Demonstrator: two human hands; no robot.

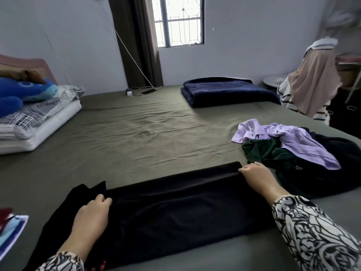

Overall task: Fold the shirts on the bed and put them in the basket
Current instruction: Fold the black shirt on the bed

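Two hands pinching smooth black shirt (175, 208), left hand (91, 218), right hand (254, 175), wrinkled bed (146, 133)

shirts (175, 208): 4 | hands (91, 218): 2 | blanket (226, 90): 1 | pillows (39, 114): 2

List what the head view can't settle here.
- Basket: not in the head view.
- Pile: shirt count unclear; lilac, green and dark cloth overlap.
- Black shirt: near edge cut by the frame bottom; too dark for seams.
- Left hand: fingers curl into the cloth, tips hidden.
- Top right corner: motion-blurred.
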